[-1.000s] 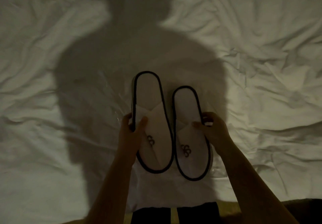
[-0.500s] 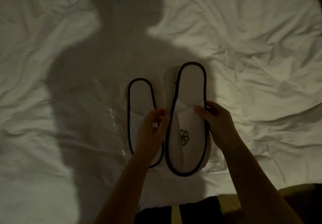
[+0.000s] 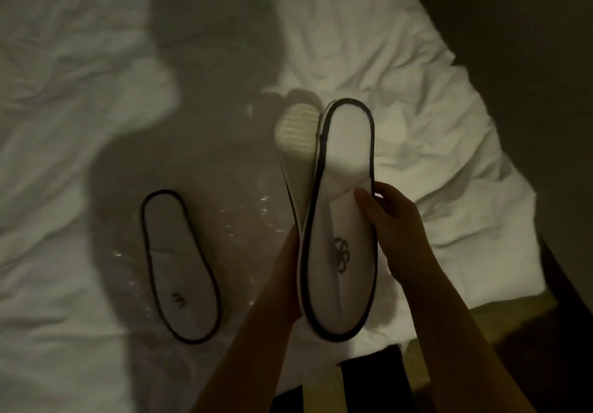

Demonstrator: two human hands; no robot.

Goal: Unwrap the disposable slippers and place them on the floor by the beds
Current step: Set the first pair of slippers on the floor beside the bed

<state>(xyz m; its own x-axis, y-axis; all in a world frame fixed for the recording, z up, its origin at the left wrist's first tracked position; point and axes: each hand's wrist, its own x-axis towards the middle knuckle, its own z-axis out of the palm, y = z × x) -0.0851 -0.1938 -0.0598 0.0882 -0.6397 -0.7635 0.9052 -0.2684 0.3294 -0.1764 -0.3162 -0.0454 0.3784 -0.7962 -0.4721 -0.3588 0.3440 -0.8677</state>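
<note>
While both my forearms reach forward over the bed edge, my right hand [image 3: 396,236] pinches the strap side of the raised slipper [image 3: 341,220], thumb on top. My left hand [image 3: 287,278] grips its other edge, fingers hidden underneath. A textured sole [image 3: 296,133] shows just behind it. To the left of my grip, the second slipper [image 3: 179,268] lies flat on clear plastic wrap [image 3: 250,220] over the wrinkled white sheet [image 3: 401,69].
</note>
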